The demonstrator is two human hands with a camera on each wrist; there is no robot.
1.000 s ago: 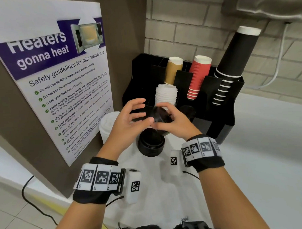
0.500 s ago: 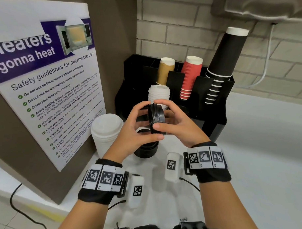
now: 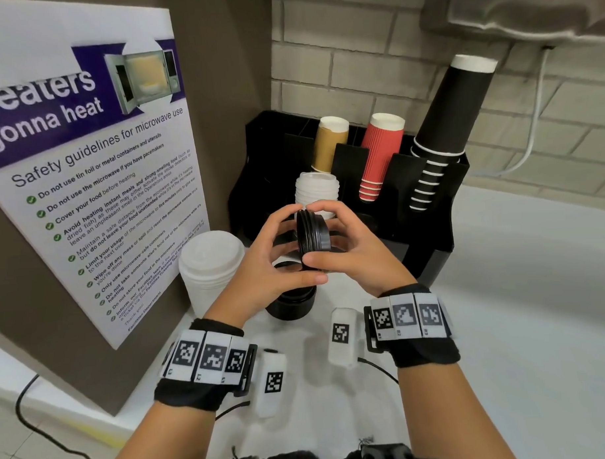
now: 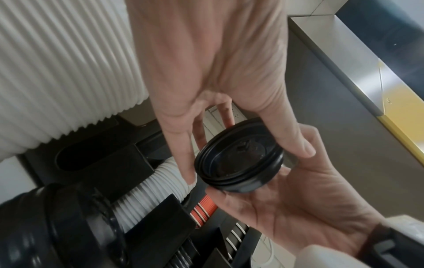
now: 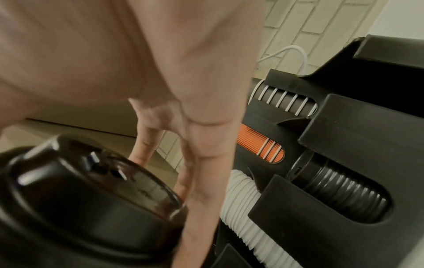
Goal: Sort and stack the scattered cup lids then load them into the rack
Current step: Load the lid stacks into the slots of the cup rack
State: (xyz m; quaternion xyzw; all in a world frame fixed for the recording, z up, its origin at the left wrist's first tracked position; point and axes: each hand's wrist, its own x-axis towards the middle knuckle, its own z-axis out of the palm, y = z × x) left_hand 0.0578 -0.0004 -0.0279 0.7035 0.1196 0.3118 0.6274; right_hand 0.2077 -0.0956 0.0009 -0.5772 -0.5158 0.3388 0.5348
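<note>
I hold a short stack of black cup lids (image 3: pixel 313 229) on edge, above the counter and in front of the black rack (image 3: pixel 431 231). My left hand (image 3: pixel 300 246) grips its rim from the left with the thumb underneath. The right hand (image 3: pixel 320 235) curls round it from the right. The left wrist view shows the lids' (image 4: pixel 238 163) hollow underside, and the right wrist view shows the domed top of the lids (image 5: pixel 91 199). Under my hands a taller black lid stack (image 3: pixel 290 303) stands on the counter. A white lid stack (image 3: pixel 210 267) stands to its left.
The rack holds white lids (image 3: pixel 315 194) in a front slot, black lids (image 5: pixel 339 185) in the slot beside it, and brown (image 3: pixel 329 146), red (image 3: pixel 380 154) and black cup (image 3: pixel 445 128) stacks behind. A poster board (image 3: pixel 87 188) stands close on the left, with a brick wall behind.
Both hands have lifted the small black lid stack off the taller stack on the counter and turned it on edge. The white and black stacks on the counter stayed put.
</note>
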